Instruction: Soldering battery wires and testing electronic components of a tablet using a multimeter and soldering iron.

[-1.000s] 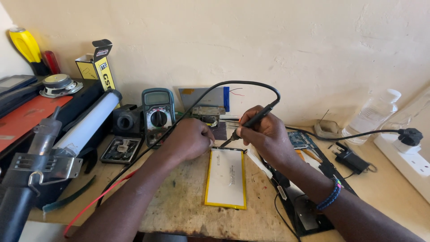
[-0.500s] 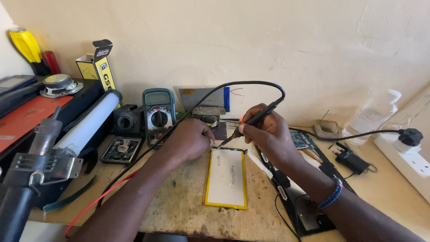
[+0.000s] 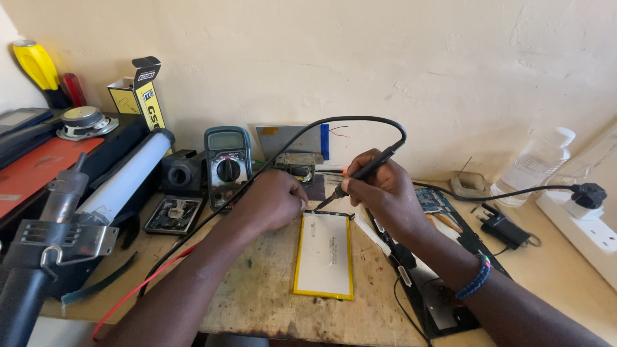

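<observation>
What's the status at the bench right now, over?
Right hand grips soldering iron, tip at top edge of flat battery pack. Left hand steadies beside the tip. Iron's cord loops overhead, clear.

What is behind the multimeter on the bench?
Behind the multimeter only the cream wall shows. Beside it lean a grey panel on one side and a black box on the other. Whatever lies directly behind its body is covered.

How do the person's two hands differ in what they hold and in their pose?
The right hand grips a black soldering iron like a pen, tip angled down; the left hand shows no tool and rests closed on the bench. The right wrist wears a beaded bracelet; the left is bare. Both sit at the top edge of the flat yellow-edged battery.
</observation>
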